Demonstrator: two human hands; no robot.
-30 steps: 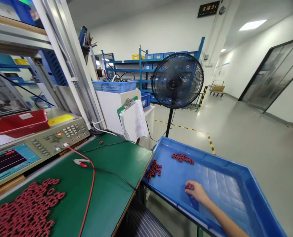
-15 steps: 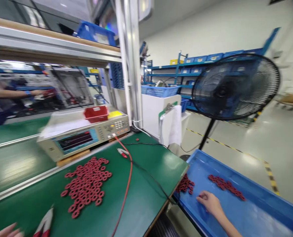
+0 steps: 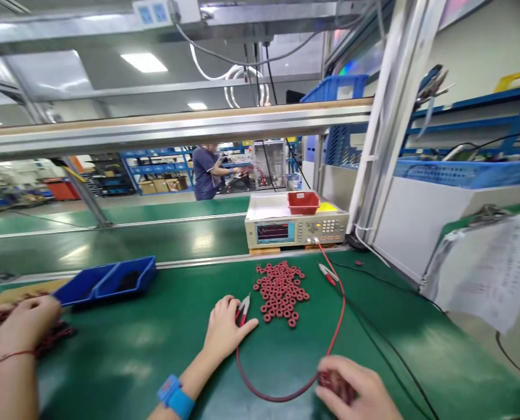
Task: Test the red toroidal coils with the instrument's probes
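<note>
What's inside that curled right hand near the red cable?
Dark red pieces show in the right hand, perhaps like the red rings clustered on the green table. The hand covers the rest, so their number and anything deeper cannot be seen.

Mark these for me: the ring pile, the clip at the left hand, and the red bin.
Pile (image 3: 281,290): head view, on the middle of the heap.
Clip (image 3: 244,304): head view, on its grey end.
Bin (image 3: 303,208): head view, on its front wall.
</note>
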